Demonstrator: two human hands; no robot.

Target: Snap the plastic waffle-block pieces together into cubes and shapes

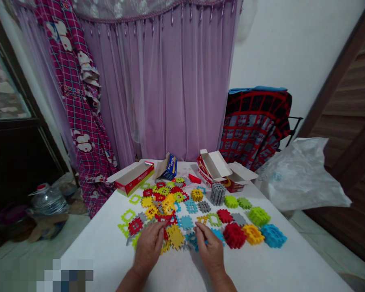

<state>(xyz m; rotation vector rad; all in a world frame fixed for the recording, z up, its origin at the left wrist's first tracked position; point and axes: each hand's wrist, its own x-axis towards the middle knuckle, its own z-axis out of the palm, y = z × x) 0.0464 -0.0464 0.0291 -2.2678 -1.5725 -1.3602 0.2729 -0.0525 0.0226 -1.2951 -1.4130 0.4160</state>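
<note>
My left hand (149,246) is closed in a pinch over the front left of a loose spread of notched plastic tiles. Beside its fingertips lie a yellow tile (175,237) and red ones. My right hand (211,248) is also pinched, above blue tiles near the front. Whatever either hand holds, if anything, is too small or hidden to name. Between the two hands a light blue tile (186,222) lies flat. Right of my right hand stand a red stack (234,235), a yellow stack (253,234) and a blue stack (273,235) of tiles.
Farther back are a grey stack (218,194) and green stacks (259,216). Open cardboard boxes stand along the far edge: a red one (136,180), a blue one (170,167) and a red-white one (205,170). A clear plastic bag (301,174) bulges at the right edge of the white table (94,251).
</note>
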